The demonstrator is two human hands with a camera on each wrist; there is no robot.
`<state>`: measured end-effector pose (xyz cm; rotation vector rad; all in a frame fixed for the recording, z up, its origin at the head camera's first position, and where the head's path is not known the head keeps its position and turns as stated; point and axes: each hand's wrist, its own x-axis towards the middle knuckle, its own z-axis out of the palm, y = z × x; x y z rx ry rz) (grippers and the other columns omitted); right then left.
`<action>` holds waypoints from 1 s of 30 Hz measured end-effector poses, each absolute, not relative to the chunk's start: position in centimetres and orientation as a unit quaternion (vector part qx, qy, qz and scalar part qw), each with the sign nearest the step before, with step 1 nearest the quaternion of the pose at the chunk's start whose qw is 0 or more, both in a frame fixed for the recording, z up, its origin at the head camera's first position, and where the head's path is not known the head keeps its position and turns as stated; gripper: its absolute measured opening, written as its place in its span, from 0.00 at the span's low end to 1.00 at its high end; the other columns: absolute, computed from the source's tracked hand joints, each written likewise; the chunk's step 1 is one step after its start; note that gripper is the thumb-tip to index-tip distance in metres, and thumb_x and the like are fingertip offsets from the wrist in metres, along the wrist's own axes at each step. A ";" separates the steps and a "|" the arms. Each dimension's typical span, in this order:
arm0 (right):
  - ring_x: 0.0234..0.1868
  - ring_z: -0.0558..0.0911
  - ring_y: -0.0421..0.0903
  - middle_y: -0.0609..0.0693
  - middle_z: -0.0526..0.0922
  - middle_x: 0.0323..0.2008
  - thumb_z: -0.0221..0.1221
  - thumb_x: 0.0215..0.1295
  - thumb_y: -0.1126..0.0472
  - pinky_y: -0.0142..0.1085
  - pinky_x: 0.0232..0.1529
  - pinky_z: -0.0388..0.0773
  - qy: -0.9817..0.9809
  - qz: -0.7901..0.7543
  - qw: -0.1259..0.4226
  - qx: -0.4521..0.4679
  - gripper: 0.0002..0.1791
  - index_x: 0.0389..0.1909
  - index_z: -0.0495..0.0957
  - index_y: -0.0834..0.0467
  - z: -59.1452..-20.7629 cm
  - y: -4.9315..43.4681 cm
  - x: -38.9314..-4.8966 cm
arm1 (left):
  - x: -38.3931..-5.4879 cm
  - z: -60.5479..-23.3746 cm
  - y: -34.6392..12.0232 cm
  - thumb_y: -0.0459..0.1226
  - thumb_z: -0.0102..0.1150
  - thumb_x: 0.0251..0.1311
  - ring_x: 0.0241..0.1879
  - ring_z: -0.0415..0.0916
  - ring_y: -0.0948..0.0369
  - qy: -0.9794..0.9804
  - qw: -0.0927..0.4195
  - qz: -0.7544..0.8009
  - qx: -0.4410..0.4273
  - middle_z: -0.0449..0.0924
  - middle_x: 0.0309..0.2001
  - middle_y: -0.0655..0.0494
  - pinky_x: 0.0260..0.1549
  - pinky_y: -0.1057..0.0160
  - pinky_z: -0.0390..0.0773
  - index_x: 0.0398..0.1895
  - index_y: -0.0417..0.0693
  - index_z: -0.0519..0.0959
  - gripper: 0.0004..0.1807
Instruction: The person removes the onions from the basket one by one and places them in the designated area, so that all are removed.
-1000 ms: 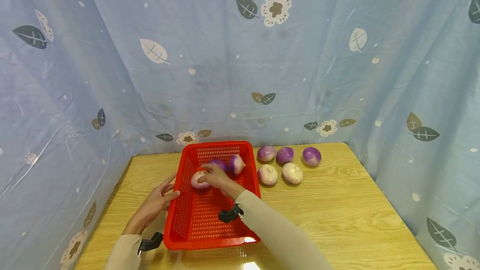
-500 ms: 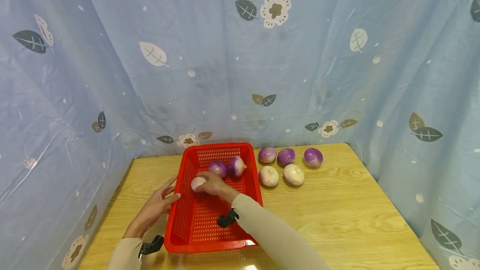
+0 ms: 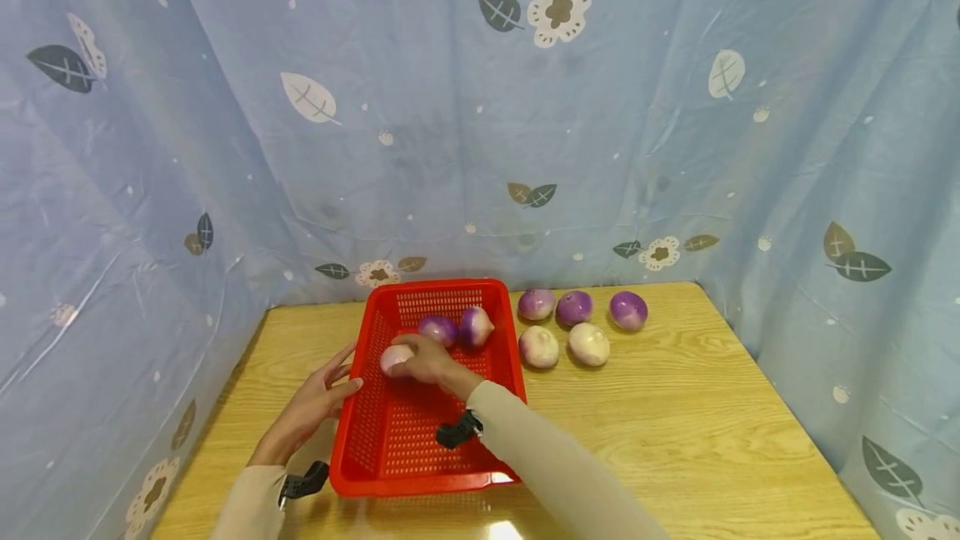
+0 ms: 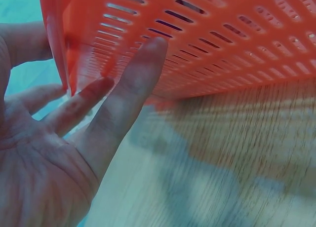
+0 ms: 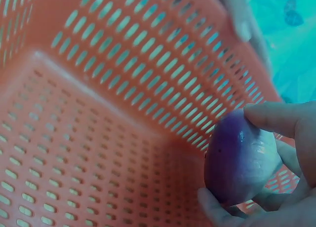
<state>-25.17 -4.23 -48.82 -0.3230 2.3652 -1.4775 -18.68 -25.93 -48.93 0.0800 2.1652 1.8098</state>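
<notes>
My right hand (image 3: 433, 362) grips a purple-and-white turnip (image 3: 393, 358) inside the red plastic basket (image 3: 423, 487), near its left wall. In the right wrist view, fingers and thumb curl round the turnip's pale end; its purple side faces the camera. My left hand (image 3: 309, 408) is at the basket's left side. Its fingers are fairly straight and touch the slotted wall from outside, as the left wrist view shows. Behind my right hand, a purple turnip (image 3: 438, 329) and a purple-and-white turnip (image 3: 476, 327) lie side by side in the basket.
To the right of the basket, several turnips lie on the wooden table (image 3: 675, 432), among them a pale one (image 3: 588, 345) and a purple one (image 3: 628, 310). A blue patterned curtain (image 3: 420, 148) surrounds the table at the back and sides.
My right hand has lowered slightly with the turnip, and its fingers have shifted from on top of the turnip to its right side. The left hand stays at the basket's side.
</notes>
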 end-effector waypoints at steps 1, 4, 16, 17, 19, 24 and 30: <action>0.47 0.80 0.46 0.53 0.80 0.57 0.71 0.54 0.58 0.39 0.48 0.80 0.828 -0.523 0.165 -0.119 0.29 0.59 0.78 0.53 -48.6 -4.1 -25.2 | -18.7 -48.9 -25.9 0.40 0.59 0.66 0.51 0.82 0.45 0.757 0.158 0.633 0.028 0.57 0.72 0.33 0.40 0.46 0.85 0.79 0.64 0.47 0.43; 0.47 0.79 0.46 0.53 0.79 0.57 0.72 0.54 0.58 0.38 0.47 0.80 0.820 -0.532 0.168 -0.124 0.29 0.59 0.78 0.52 -47.6 -3.7 -24.9 | -18.8 -48.9 -25.9 0.40 0.59 0.66 0.51 0.82 0.45 0.758 0.158 0.632 0.029 0.57 0.73 0.33 0.40 0.46 0.85 0.79 0.63 0.47 0.43; 0.45 0.81 0.45 0.50 0.82 0.53 0.71 0.55 0.55 0.41 0.50 0.81 0.806 -0.549 0.164 -0.150 0.28 0.59 0.78 0.44 -43.6 -2.9 -23.1 | -18.9 -48.6 -26.3 0.41 0.59 0.66 0.54 0.80 0.43 0.766 0.154 0.623 0.018 0.54 0.74 0.33 0.41 0.46 0.85 0.79 0.62 0.46 0.43; 0.45 0.81 0.45 0.50 0.82 0.53 0.71 0.55 0.56 0.42 0.50 0.81 0.805 -0.550 0.164 -0.151 0.28 0.58 0.78 0.43 -43.3 -2.7 -22.9 | -18.9 -48.7 -26.3 0.41 0.58 0.66 0.55 0.80 0.43 0.766 0.154 0.623 0.019 0.54 0.74 0.33 0.42 0.46 0.85 0.79 0.62 0.46 0.43; 0.46 0.81 0.45 0.50 0.82 0.54 0.71 0.54 0.56 0.43 0.52 0.81 0.804 -0.551 0.160 -0.157 0.28 0.58 0.78 0.42 -42.8 -2.3 -22.5 | -18.8 -48.8 -26.2 0.41 0.59 0.66 0.54 0.80 0.44 0.767 0.153 0.623 0.016 0.55 0.74 0.33 0.41 0.47 0.85 0.79 0.62 0.47 0.43; 0.50 0.81 0.46 0.49 0.83 0.53 0.71 0.54 0.58 0.43 0.54 0.80 0.778 -0.585 0.160 -0.164 0.28 0.58 0.78 0.43 -41.9 -0.7 -21.7 | -18.8 -49.1 -26.1 0.41 0.59 0.66 0.53 0.81 0.47 0.769 0.150 0.621 0.010 0.57 0.73 0.35 0.41 0.47 0.86 0.79 0.63 0.48 0.43; 0.49 0.80 0.46 0.49 0.82 0.52 0.71 0.54 0.59 0.40 0.52 0.79 0.749 -0.620 0.161 -0.166 0.27 0.57 0.79 0.43 -41.4 1.1 -21.0 | -18.8 -49.0 -26.0 0.40 0.59 0.66 0.52 0.81 0.46 0.766 0.149 0.626 0.017 0.57 0.73 0.34 0.40 0.47 0.85 0.79 0.63 0.48 0.43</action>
